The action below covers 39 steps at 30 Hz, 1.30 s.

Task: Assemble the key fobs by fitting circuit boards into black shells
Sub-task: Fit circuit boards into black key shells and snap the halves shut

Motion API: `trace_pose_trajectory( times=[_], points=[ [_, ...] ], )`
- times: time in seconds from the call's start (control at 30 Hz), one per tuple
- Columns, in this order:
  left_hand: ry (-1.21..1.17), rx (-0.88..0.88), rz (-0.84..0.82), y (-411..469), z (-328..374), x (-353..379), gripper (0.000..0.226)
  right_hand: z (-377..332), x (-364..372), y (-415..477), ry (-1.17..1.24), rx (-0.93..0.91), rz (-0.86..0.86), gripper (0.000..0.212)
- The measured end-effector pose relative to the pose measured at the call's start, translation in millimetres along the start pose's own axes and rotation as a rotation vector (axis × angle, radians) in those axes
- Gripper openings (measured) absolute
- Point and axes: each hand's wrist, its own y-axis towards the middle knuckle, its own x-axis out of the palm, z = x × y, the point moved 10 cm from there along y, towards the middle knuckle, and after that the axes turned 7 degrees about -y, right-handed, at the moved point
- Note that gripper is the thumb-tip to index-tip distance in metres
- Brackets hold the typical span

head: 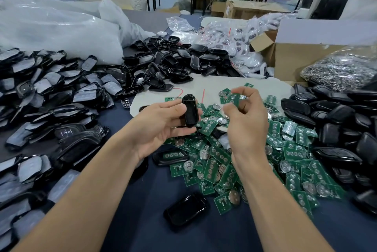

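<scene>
Both bare forearms reach in from the near edge of the table (142, 221), which is covered in dark blue cloth. Between them, close to that edge, a loose shell (186, 209) lies flat, glossy and black.

Further in, the left hand (161, 123) is turned palm-up. Its fingers curl round a black shell (189, 112), with the thumb laid along the shell's left side. This shell stands nearly upright, long with rounded ends. Whether its hollow side faces the camera is hard to tell.

The right hand (247, 125) shows its back. Thumb and forefinger pinch a small green circuit board (234, 97), held just right of the shell and apart from it. The board is blurred, so its parts cannot be made out.

Under and beyond both hands, toward the table's right side, spreads a heap of circuit boards (255, 162). They are green, and many carry round silver cells. At the heap's left edge another shell (170, 157) holds a board.

Film-covered parts (40, 92) crowd the table's left edge, cut off by the frame. Dark fobs (336, 121) are stacked along the right edge. Toward the far edge lie a white sheet (214, 86), a mound of empty shells (173, 62), clear plastic bags (61, 27), a bag of metal rings (342, 70) and a cardboard box (306, 54).
</scene>
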Motion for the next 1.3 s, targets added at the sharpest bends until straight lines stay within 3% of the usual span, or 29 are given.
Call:
trace_pose_trajectory(
  times=[0.33,0.47,0.57,0.63,0.77,0.87,1.0,1.17,1.3],
  points=[
    [0.052,-0.007,0.084,-2.8,-1.6,-4.2,0.022,3.0,7.3,-4.1,0.197,0.054,-0.052,0.027],
    [0.295,0.135,0.195,-6.7,10.3,-13.9,0.026,8.8,20.8,-6.7,0.379,0.146,-0.142,0.024],
    [0.579,0.287,0.349,-11.4,26.0,-24.5,0.023,5.8,28.2,-8.7,0.366,0.126,-0.196,0.020],
    [0.640,0.313,0.312,-10.8,26.7,-17.8,0.028,2.4,30.1,-9.5,0.320,0.090,-0.219,0.023],
    [0.559,0.315,0.281,-13.3,30.6,-14.4,0.032,0.6,36.5,-12.9,0.166,0.038,-0.274,0.030],
    [0.395,0.346,0.261,-15.8,37.3,-16.0,0.029,3.8,48.3,-17.9,0.195,0.091,-0.360,0.029],
    [0.246,0.367,0.322,-20.0,40.2,-20.1,0.010,6.3,56.4,-21.5,0.228,0.133,-0.407,0.011],
    [0.314,0.379,0.241,-17.3,36.3,-11.2,0.025,9.6,53.8,-21.7,0.237,0.159,-0.365,0.006],
    [0.296,0.372,0.337,-13.0,34.2,-21.3,0.017,7.5,45.8,-16.7,0.185,0.121,-0.321,0.015]
  ],
)
